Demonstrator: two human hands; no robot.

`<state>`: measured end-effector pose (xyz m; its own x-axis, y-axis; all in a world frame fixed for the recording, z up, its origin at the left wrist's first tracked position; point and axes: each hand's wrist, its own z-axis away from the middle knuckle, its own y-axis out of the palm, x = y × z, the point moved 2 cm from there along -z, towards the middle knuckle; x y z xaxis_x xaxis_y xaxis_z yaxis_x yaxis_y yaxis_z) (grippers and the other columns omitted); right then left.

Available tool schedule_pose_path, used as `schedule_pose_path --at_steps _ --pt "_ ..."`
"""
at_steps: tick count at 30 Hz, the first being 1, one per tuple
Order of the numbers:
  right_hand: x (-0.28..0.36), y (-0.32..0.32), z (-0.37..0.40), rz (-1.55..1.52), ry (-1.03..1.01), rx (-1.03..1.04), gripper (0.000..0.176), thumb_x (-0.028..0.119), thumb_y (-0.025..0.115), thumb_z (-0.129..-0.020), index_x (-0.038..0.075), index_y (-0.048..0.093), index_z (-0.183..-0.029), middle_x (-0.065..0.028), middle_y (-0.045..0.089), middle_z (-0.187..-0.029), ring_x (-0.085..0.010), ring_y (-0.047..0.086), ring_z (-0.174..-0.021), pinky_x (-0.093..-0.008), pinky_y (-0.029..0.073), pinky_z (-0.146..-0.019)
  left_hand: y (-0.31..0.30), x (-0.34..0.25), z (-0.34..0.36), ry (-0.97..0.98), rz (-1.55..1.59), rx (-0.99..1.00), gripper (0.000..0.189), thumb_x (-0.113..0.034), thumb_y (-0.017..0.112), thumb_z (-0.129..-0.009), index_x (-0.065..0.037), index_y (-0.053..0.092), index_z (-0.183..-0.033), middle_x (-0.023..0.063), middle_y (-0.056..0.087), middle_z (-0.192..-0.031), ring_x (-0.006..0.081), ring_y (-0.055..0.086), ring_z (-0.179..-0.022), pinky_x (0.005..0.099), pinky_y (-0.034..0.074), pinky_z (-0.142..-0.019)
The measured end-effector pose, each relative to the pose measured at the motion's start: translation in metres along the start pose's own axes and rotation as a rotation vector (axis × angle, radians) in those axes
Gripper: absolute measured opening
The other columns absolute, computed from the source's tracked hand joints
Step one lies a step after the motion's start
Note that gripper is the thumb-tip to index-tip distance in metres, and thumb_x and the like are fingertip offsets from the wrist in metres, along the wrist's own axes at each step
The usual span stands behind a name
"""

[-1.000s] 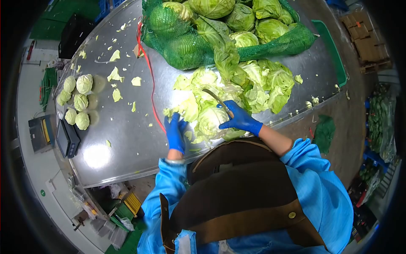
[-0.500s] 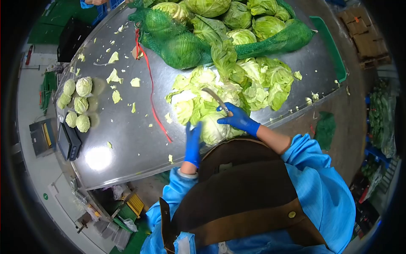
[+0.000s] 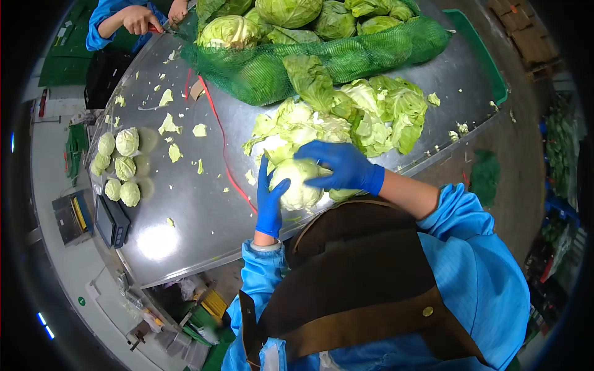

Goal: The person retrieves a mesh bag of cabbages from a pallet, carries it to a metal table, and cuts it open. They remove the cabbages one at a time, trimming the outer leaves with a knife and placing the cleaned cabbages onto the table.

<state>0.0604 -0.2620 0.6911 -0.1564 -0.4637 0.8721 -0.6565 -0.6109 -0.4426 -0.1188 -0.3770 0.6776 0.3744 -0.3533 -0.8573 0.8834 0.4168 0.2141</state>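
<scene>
A trimmed pale-green cabbage point(image 3: 298, 190) rests at the table's near edge. Wrapped against its left side, my left hand point(image 3: 270, 201), in a blue glove, steadies it with thumb and fingers. My right hand point(image 3: 346, 166), also gloved in blue, is curled over the cabbage's upper right side. A small bit of the knife's handle point(image 3: 322, 165) seems to show between its thumb and fingers; the blade is hidden. Loose cabbage leaves point(image 3: 377, 120) are heaped just behind the cabbage.
A green net bag point(image 3: 266, 77) of large cabbages lies at the back. Several small trimmed heads point(image 3: 125, 168) stand left, near a black scale point(image 3: 111, 221). A red strap point(image 3: 218, 123) crosses the metal table point(image 3: 192, 216). Another person's hand point(image 3: 141, 20) holds a red-handled tool at the far left.
My right hand has moved onto the cabbage, and the knife blade no longer shows. The left hand now touches the cabbage's side. The other person's hands have come further into view.
</scene>
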Motion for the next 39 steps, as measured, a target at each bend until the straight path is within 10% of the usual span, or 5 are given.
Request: schedule_pose_path --at_steps 18,23,28,31,39 --pt "-0.004 0.013 -0.002 0.458 -0.299 0.129 0.024 0.028 0.071 -0.077 0.011 0.064 -0.093 -0.006 0.066 -0.085 -0.0226 0.065 -0.068 -0.0343 0.052 -0.057 -0.013 0.013 -0.016 -0.038 -0.117 0.143 0.09 -0.002 0.071 -0.076 -0.009 0.024 -0.153 0.0098 0.031 -0.153 0.0251 0.036 -0.135 0.0343 0.036 -0.108" --pt "-0.056 -0.042 -0.012 0.246 0.359 -0.394 0.013 0.023 0.063 -0.079 0.01 0.06 -0.076 -0.0123 0.061 -0.068 -0.0309 0.062 -0.063 -0.0429 0.049 -0.057 -0.011 0.003 -0.009 0.05 -0.083 0.201 0.103 -0.005 0.073 -0.066 -0.011 0.021 -0.154 0.0072 0.026 -0.156 0.027 0.028 -0.14 0.037 0.029 -0.113" --pt "-0.006 -0.037 -0.01 0.053 0.36 -0.062 0.057 0.045 0.076 -0.075 0.008 0.064 -0.116 -0.0126 0.067 -0.101 -0.0277 0.066 -0.087 -0.0372 0.052 -0.079 -0.008 -0.014 -0.014 0.241 -0.221 0.263 0.117 -0.017 0.082 -0.06 -0.01 0.015 -0.155 0.0081 0.022 -0.158 0.0279 0.024 -0.144 0.0397 0.023 -0.116" --pt "0.023 -0.008 -0.016 0.12 0.026 -0.079 0.038 0.036 0.073 -0.08 0.011 0.065 -0.108 -0.0103 0.064 -0.091 -0.0295 0.064 -0.08 -0.0391 0.051 -0.069 0.0 -0.018 -0.022 0.252 -0.305 0.372 0.127 -0.025 0.089 -0.056 -0.008 0.011 -0.155 0.0114 0.02 -0.158 0.0276 0.022 -0.144 0.0402 0.024 -0.116" --pt "-0.029 -0.033 -0.007 0.219 0.251 -0.15 0.032 0.033 0.07 -0.081 0.01 0.064 -0.103 -0.0095 0.065 -0.09 -0.0299 0.066 -0.079 -0.0395 0.053 -0.07 -0.006 -0.016 -0.014 0.291 -0.202 0.342 0.129 -0.033 0.088 -0.056 -0.007 0.009 -0.155 0.0118 0.018 -0.159 0.0295 0.022 -0.145 0.0414 0.023 -0.116"
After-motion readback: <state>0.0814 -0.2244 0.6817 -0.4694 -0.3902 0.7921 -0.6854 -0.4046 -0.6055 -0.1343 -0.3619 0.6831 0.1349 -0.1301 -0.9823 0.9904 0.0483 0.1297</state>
